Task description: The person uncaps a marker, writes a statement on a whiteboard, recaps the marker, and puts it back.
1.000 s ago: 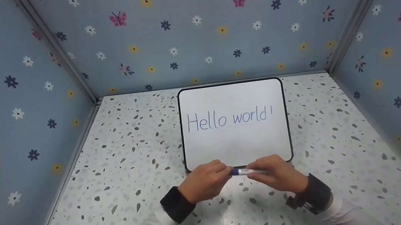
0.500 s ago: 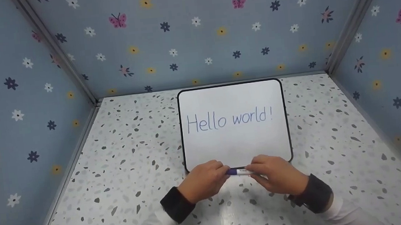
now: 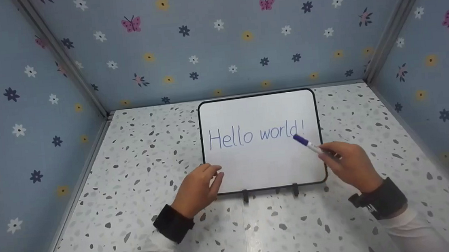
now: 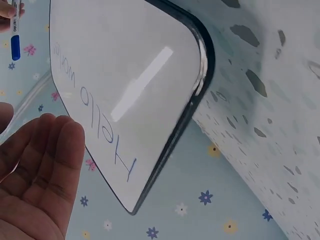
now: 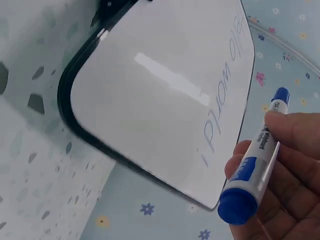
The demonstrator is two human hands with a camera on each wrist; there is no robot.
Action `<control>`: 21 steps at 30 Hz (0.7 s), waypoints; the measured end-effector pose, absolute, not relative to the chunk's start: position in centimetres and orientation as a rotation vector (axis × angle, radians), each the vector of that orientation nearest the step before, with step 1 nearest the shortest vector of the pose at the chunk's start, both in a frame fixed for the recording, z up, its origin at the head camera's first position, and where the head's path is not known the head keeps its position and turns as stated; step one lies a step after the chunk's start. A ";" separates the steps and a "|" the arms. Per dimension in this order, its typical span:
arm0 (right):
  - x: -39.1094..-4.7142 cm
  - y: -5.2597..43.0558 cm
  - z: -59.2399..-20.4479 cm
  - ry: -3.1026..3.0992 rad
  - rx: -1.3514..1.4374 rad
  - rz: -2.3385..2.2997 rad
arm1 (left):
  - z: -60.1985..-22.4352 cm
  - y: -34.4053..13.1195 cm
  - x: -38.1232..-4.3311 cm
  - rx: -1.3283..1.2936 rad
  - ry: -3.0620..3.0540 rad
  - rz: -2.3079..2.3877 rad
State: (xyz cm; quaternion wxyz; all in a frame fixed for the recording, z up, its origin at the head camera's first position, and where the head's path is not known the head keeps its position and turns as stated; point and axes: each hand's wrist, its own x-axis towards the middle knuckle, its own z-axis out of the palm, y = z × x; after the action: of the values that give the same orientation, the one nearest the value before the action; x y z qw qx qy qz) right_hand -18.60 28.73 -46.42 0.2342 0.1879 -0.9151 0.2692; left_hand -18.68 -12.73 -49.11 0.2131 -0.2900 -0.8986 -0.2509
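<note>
A whiteboard (image 3: pixel 264 163) with a black frame stands on the speckled table, with "Hello world!" written on it in blue. My right hand (image 3: pixel 349 163) pinches a capped whiteboard marker (image 3: pixel 307 143) at the board's right edge, its blue cap pointing up and left toward the writing. In the right wrist view the marker (image 5: pixel 255 155) lies between thumb and fingers, blue at both ends. My left hand (image 3: pixel 199 185) holds nothing; it hovers by the board's lower left corner, fingers relaxed and slightly bent, thumb apart.
Two small dark feet (image 3: pixel 245 196) stick out below the board's lower edge. The speckled table (image 3: pixel 142 165) is bounded at the back and sides by blue panels (image 3: pixel 217 41) printed with flowers and butterflies, with grey metal strips at the corners.
Both hands were together on the marker below the board. They have parted: the left went left and up, empty; the right carried the marker right and up.
</note>
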 end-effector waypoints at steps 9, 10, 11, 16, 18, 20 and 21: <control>-20.6 33.2 -46.4 -2.553 0.214 0.706 | -49.8 -15.2 -19.4 -0.634 -2.545 -0.667; -20.8 33.7 -46.6 -2.582 0.178 0.698 | -49.9 -15.5 -19.5 -0.614 -2.556 -0.667; -21.1 34.2 -46.8 -2.617 0.140 0.694 | -50.1 -15.7 -19.6 -0.593 -2.569 -0.671; -22.1 36.3 -47.7 -2.834 -0.034 0.708 | -50.6 -16.7 -20.2 -0.487 -2.681 -0.694; -22.4 36.9 -48.1 -2.927 -0.070 0.728 | -50.8 -16.9 -20.4 -0.450 -2.729 -0.704; -22.7 37.4 -48.5 -3.014 -0.084 0.737 | -51.0 -17.1 -20.5 -0.425 -2.762 -0.709; -22.8 37.6 -48.7 -3.052 -0.090 0.746 | -51.1 -17.2 -20.5 -0.420 -2.766 -0.711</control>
State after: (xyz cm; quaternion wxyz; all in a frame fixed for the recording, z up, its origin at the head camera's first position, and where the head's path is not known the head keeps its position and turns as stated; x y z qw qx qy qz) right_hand -22.80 37.58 -48.67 -0.0006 -0.0285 -0.9710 0.2374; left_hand -20.48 -17.20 -51.12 0.1269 -0.1444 -0.9505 -0.2442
